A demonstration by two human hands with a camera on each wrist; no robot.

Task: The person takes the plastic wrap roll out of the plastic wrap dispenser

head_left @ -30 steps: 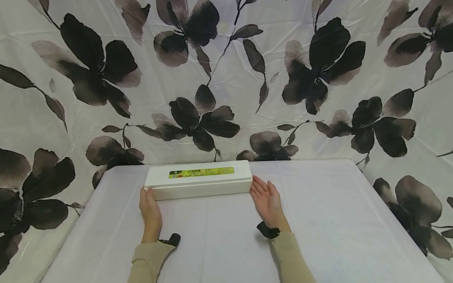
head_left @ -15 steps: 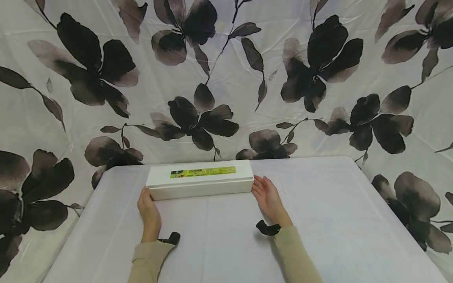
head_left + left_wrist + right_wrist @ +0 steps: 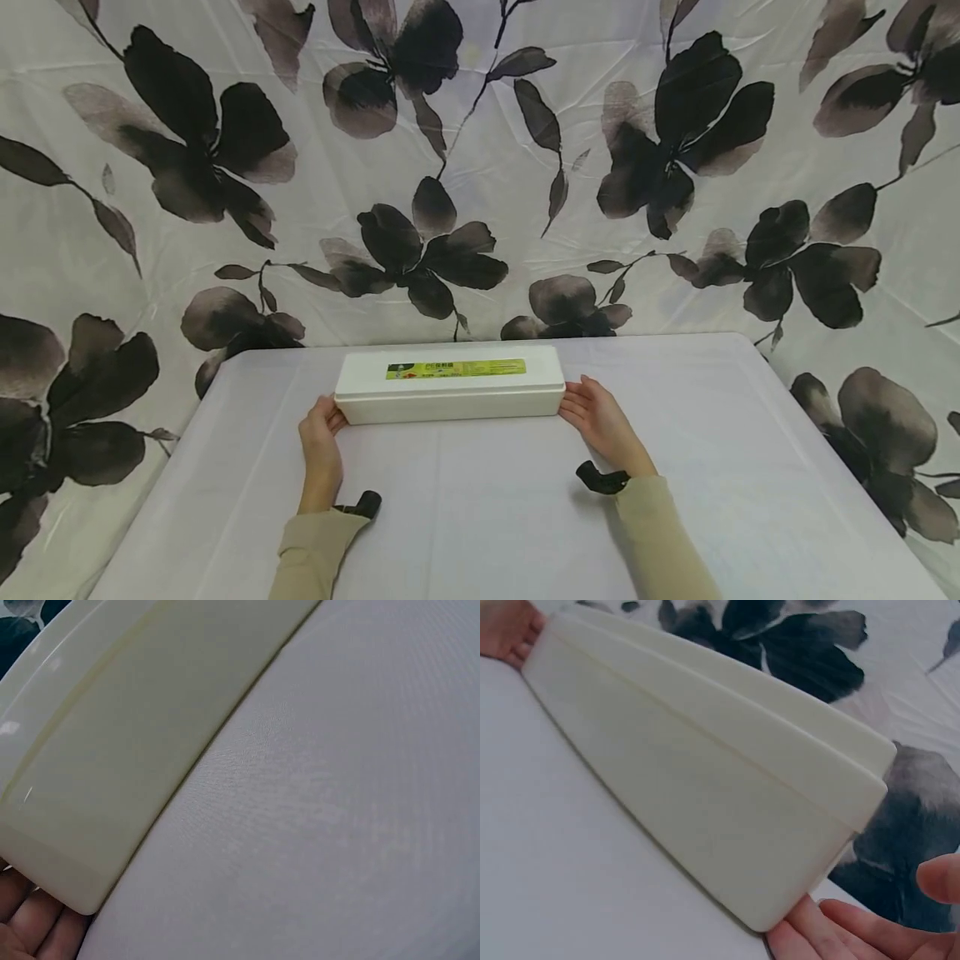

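A long white lidded box with a yellow-green printed label on top rests on the white-covered table near its far edge. At its left end is my left hand, whose fingertips touch the end wall low down. My right hand lies palm up by the other end, its fairly straight fingers against the lower corner. In the right wrist view, the right thumb stands away from the box. The left wrist view has the left fingers at the box's bottom corner.
The white tablecloth covers the table. Behind it hangs a white curtain printed with dark flowers. Each wrist wears a black band-mounted device, one on the left and one on the right.
The box has slid to the right along the table, with the right hand moving right beside it. My left hand has stayed almost in place, its fingers reaching further right.
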